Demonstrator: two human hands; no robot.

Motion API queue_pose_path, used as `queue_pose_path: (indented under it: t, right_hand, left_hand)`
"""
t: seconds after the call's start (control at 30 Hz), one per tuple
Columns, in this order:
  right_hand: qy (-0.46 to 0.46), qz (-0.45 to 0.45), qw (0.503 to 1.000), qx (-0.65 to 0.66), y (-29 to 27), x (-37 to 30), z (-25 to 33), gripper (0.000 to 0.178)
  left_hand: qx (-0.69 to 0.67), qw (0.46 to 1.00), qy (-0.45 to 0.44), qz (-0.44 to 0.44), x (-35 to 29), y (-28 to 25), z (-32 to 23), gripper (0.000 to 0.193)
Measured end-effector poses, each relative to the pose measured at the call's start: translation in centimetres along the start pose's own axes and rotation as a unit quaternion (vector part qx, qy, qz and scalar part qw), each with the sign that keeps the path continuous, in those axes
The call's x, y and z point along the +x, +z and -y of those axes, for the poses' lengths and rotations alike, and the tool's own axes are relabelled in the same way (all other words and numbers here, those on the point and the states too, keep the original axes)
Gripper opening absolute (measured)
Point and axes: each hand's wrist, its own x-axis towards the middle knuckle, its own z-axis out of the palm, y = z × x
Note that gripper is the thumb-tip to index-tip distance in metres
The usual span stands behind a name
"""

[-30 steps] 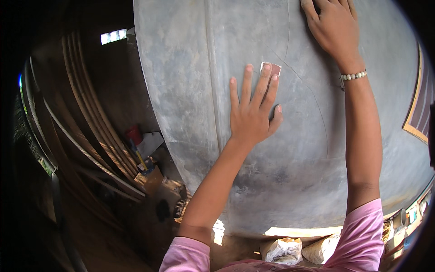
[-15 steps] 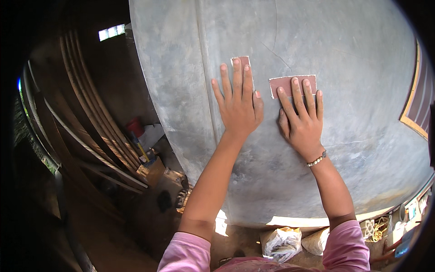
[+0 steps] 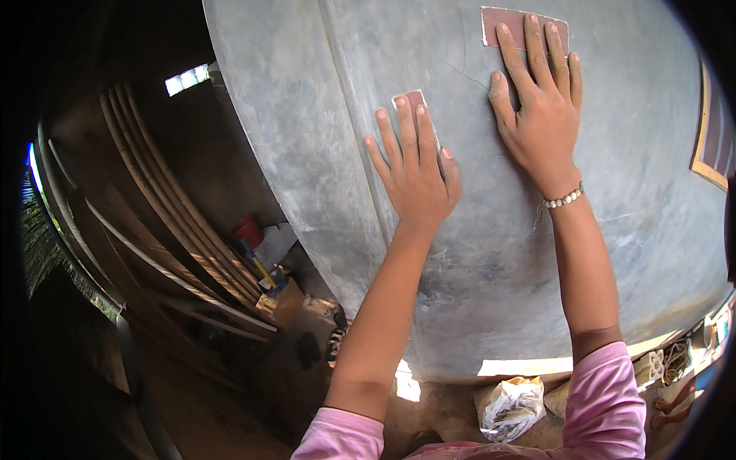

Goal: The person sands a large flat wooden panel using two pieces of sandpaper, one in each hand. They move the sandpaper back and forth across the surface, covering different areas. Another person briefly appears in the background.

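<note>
A grey plastered wall (image 3: 475,207) with fine cracks and a vertical groove fills the middle of the view. My left hand (image 3: 418,180) lies flat on it, fingers spread, pressing a narrow strip of brown-red sandpaper (image 3: 415,97) beneath the fingers. Higher up and to the right, my right hand (image 3: 540,115) is stretched out too. Its fingertips rest on a wider sandpaper piece (image 3: 502,27) with pale torn edges. Parts of both pieces are hidden under the fingers. A beaded bracelet (image 3: 563,201) circles my right wrist.
Long poles (image 3: 165,207) lean in the dark area at left, near a red bucket (image 3: 248,230) and a cardboard box (image 3: 281,304). A white sack (image 3: 511,410) stands below the wall. At right are a wood-framed panel (image 3: 709,153) and another person's bare feet (image 3: 675,406).
My right hand has slid up and slightly right along the wall with its sandpaper. My left hand has stayed at nearly the same place on the wall while the view shifted.
</note>
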Motion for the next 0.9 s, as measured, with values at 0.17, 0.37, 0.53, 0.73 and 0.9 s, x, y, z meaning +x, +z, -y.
queue_pose_path:
  t: [0.17, 0.37, 0.53, 0.73, 0.9]
  right_hand:
    - [0.04, 0.109, 0.993, -0.001, -0.9, -7.7, 2.4, 0.056]
    - [0.027, 0.081, 0.996, 0.018, -3.4, -10.2, 4.6, 0.06]
    - [0.032, 0.024, 0.999, 0.003, -0.1, -2.5, 2.6, 0.062]
    - [0.095, 0.13, 0.986, -0.035, -1.9, -11.5, 4.1, 0.067]
    - [0.086, 0.14, 0.986, -0.025, -5.1, -17.1, 5.7, 0.066]
  left_hand:
    - [0.007, 1.0, -0.009, 0.002, 0.0, -0.1, -0.1, 0.067]
    - [-0.007, 1.0, -0.008, 0.006, 0.1, -0.3, -0.2, 0.067]
    - [-0.013, 1.0, 0.0, 0.025, 0.1, -0.5, -0.2, 0.073]
    - [-0.007, 1.0, -0.009, 0.012, 0.0, -0.2, -0.3, 0.064]
    - [-0.012, 1.0, 0.011, 0.004, 0.1, -0.2, -0.2, 0.074]
